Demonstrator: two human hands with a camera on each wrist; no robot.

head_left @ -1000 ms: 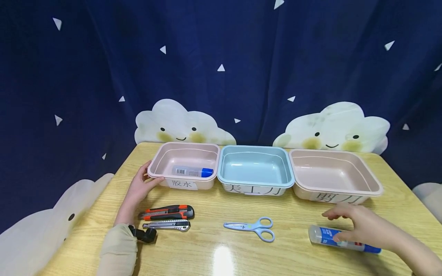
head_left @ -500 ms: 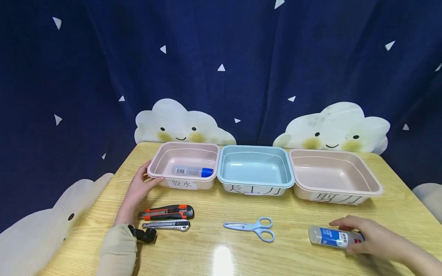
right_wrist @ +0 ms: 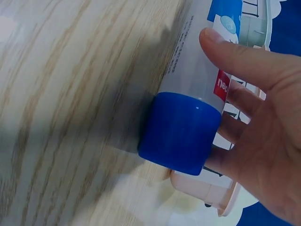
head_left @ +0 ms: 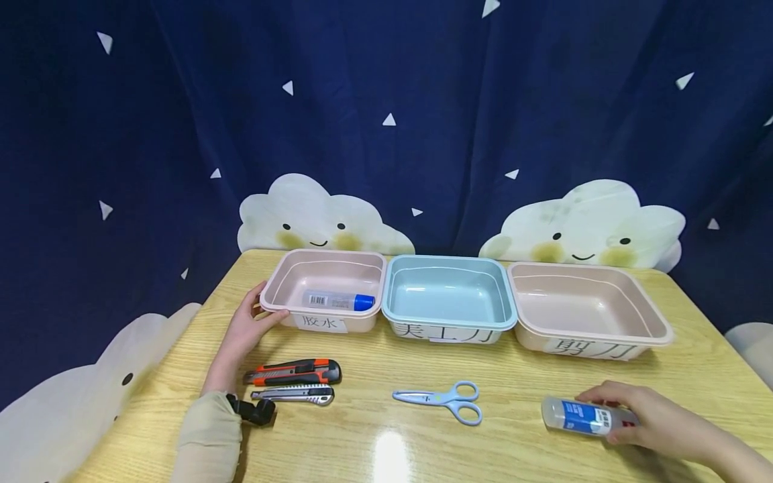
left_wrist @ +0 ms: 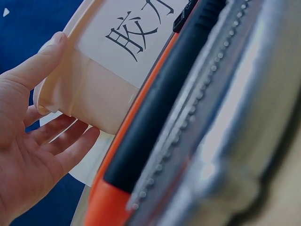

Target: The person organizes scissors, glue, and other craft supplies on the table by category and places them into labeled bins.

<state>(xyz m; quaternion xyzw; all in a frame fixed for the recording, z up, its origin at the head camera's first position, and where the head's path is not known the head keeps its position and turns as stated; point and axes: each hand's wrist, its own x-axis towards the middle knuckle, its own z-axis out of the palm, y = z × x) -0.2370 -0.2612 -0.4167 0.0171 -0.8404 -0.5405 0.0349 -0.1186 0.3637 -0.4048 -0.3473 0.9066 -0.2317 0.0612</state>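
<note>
In the head view, my right hand [head_left: 655, 421] grips a clear glue bottle [head_left: 582, 416] at the table's right. The right wrist view shows my thumb and fingers on opposite sides of its body, near the blue cap [right_wrist: 181, 134]. My left hand [head_left: 244, 329] holds the left corner of the left pink bin [head_left: 362, 322], thumb at the front rim and fingers along the side [left_wrist: 70, 136]. Inside that bin lies another glue bottle [head_left: 338, 300] with a blue cap. Light blue scissors [head_left: 443, 398] lie mid-table.
Beside the pink bin stand a blue bin [head_left: 449, 295] and a beige-pink bin [head_left: 592, 302], all labelled in front. An orange-black utility knife [head_left: 296, 371] and a silver one [head_left: 296, 394] lie near my left forearm. A dark blue curtain [head_left: 386, 154] hangs behind the table.
My right hand has come down from over the glue bottle and moved to its capped end, where it now grips it. My left hand has stayed at the bin.
</note>
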